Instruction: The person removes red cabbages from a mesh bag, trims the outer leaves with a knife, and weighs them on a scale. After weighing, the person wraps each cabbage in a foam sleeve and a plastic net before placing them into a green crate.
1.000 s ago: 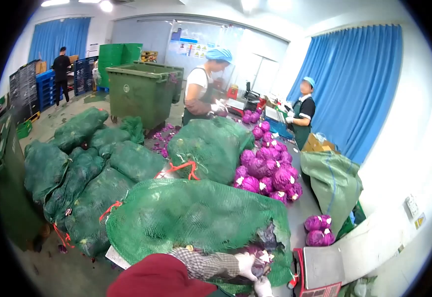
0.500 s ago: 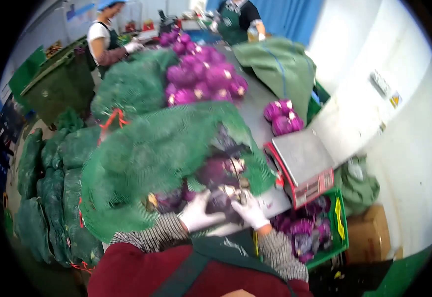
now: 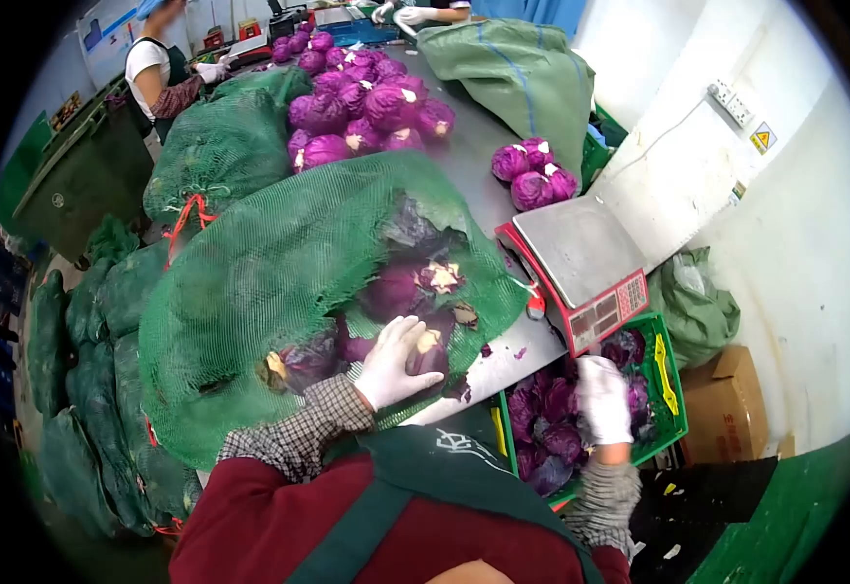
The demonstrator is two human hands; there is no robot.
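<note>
My gloved left hand (image 3: 397,368) cups a red cabbage (image 3: 430,352) at the opening of a large green mesh sack (image 3: 259,282). Its thumb and fingers are spread around the cabbage's side. More red cabbages show in the opening, among them one with a cut pale stem (image 3: 396,292). My gloved right hand (image 3: 604,401) hangs over a green crate (image 3: 676,428) of purple leaves and cabbage pieces (image 3: 553,428). Motion smears its fingers, so their pose and anything in them cannot be made out.
A red scale (image 3: 580,253) stands right of the sack, with several trimmed cabbages (image 3: 534,175) behind it. Farther back lie a cabbage heap (image 3: 366,107) and a green woven sack (image 3: 522,78). Full mesh sacks (image 3: 94,389) are stacked at left. Two other people work at the far end.
My right hand has left the cabbage and moved right and down over the crate. My left hand remains on the cabbage. The camera view has shifted slightly.
</note>
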